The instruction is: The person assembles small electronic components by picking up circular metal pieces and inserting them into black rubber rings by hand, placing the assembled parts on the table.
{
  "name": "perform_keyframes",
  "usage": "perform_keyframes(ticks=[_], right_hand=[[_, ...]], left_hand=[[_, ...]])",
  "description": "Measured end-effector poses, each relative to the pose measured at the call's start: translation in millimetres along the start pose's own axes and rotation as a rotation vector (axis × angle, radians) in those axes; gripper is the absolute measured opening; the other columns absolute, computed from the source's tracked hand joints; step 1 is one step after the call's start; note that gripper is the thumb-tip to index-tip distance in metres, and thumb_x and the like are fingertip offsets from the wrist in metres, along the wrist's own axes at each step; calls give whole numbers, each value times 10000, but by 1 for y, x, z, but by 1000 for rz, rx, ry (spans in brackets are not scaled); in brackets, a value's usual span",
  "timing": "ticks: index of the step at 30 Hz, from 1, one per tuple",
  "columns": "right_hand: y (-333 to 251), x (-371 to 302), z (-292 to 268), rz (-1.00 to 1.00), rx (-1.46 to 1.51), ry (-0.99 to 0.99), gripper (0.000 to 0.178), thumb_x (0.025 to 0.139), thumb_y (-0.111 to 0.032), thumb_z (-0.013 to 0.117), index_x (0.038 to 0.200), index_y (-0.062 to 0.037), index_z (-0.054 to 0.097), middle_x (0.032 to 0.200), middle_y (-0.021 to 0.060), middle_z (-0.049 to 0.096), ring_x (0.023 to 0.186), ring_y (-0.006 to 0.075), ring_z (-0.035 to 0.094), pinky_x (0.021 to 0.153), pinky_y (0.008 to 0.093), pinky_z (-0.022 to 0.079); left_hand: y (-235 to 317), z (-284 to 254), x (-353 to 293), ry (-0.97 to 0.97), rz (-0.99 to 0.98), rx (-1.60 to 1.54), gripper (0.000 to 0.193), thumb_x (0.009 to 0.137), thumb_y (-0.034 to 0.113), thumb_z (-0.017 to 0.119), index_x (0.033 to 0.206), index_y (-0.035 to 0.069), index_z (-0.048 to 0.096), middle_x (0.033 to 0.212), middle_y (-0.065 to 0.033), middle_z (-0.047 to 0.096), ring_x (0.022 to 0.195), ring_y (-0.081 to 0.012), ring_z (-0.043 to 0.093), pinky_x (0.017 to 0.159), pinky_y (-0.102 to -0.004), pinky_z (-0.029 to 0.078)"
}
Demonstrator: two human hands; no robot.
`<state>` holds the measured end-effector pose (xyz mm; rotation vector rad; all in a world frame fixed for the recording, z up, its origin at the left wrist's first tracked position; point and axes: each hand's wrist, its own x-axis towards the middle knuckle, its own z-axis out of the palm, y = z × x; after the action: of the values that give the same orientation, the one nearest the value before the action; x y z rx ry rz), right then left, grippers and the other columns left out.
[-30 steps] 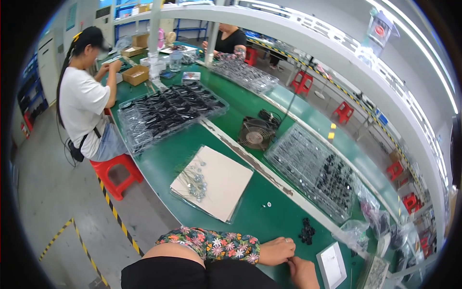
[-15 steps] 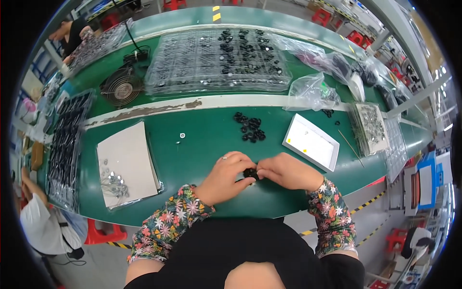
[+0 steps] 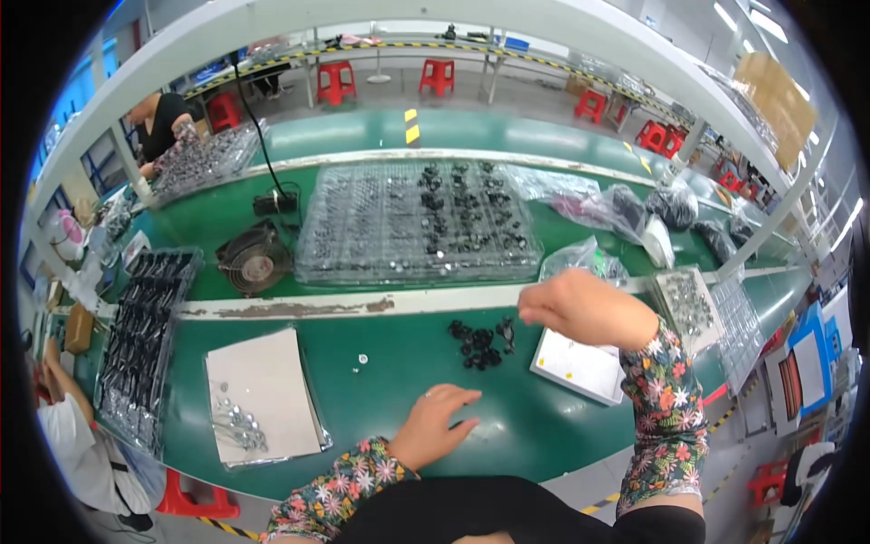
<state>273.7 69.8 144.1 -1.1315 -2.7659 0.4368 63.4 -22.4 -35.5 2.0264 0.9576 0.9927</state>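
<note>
My left hand (image 3: 433,424) rests low over the green table (image 3: 381,399), thumb and fingers apart, with nothing between them. Up and to the right, my right hand (image 3: 580,306) is raised over the back of a shallow white box (image 3: 578,365). Its fingers are curled together; what they hold, if anything, is hidden. Just below and left of those fingertips is a smeared grey-black piece (image 3: 507,335), at the edge of a heap of small black ring-like parts (image 3: 478,344). I cannot tell whether that piece lies there or is in the air.
Left of my hands lies a beige board in clear plastic (image 3: 263,390) with small clear pieces, and a tray of black parts (image 3: 145,335). Beyond the ledge stand stacked clear trays (image 3: 362,218) and a small fan (image 3: 256,261). Another person (image 3: 163,131) works at far left.
My hands, together on a small black part before, are now apart. The right hand has moved up and right over the white box; the left has opened. My view has tilted up.
</note>
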Motion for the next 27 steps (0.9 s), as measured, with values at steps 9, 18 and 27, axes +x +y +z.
perform_keyframes(ticks=[9,18,27], right_hand=[[77,163,-7,-22,-339,352,189,834,-207,538,781,-43,615,761,181,616,771,376,597,691,475,466],[161,307,30,223,-413,596,160,798,-149,533,846,-122,684,867,128,653,824,312,642,679,432,521],[181,361,77,285,-393,727,223,855,-288,532,812,-114,665,825,75,635,793,284,630,647,453,480]], left_hand=[[-11,-1,-2,-27,-8,-33,307,780,148,661,1060,35,609,994,-143,611,986,-319,554,870,-392,449],[-16,1,-2,-90,-102,-209,280,838,136,618,1099,38,597,999,-122,629,951,-291,576,866,-367,453],[-15,0,1,-48,-66,-254,265,789,85,630,1037,2,586,947,-127,601,934,-305,556,820,-377,462]])
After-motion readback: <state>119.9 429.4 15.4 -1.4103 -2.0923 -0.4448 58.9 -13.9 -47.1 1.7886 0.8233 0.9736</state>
